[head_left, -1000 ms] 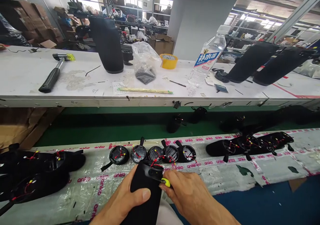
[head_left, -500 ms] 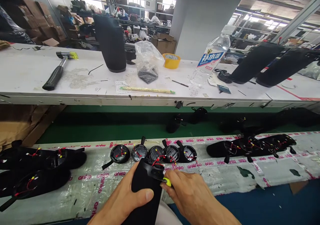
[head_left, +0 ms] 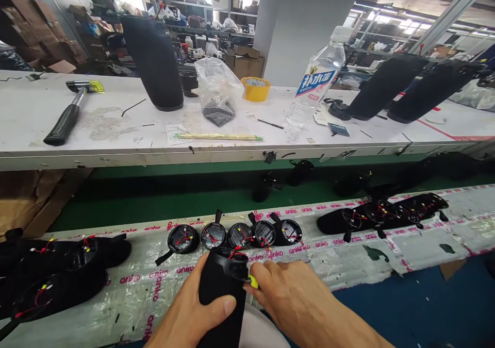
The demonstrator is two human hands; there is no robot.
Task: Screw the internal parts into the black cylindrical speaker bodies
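Observation:
My left hand [head_left: 201, 307] is wrapped around a black fabric-covered cylinder [head_left: 226, 312], with the thumb across its near side. The cylinder stands slightly tilted, and red wires show in its open, glossy-rimmed top [head_left: 233, 258]. My right hand [head_left: 288, 288] is closed on a small tool with a yellow-green handle [head_left: 253, 281], at the right of that rim. Most of the tool is hidden by the fingers, so its tip cannot be made out. Just beyond the cylinder, several similar black cylinders [head_left: 214, 234] stand in a row with open tops, straps and red wires.
More wired black cylinders lie at the left [head_left: 77, 258] and right [head_left: 381, 211] on the plastic-covered low surface [head_left: 139, 291]. On the white workbench [head_left: 127, 85] are a hammer [head_left: 65, 118], a plastic bag [head_left: 218, 93], yellow tape [head_left: 255, 89], a bottle [head_left: 315, 80] and taller black cylinders [head_left: 152, 64].
The view has swung slightly, shifting the bench objects left. Both hands and the held cylinder appear a little further left, with the cylinder slightly more upright. Both grips are kept.

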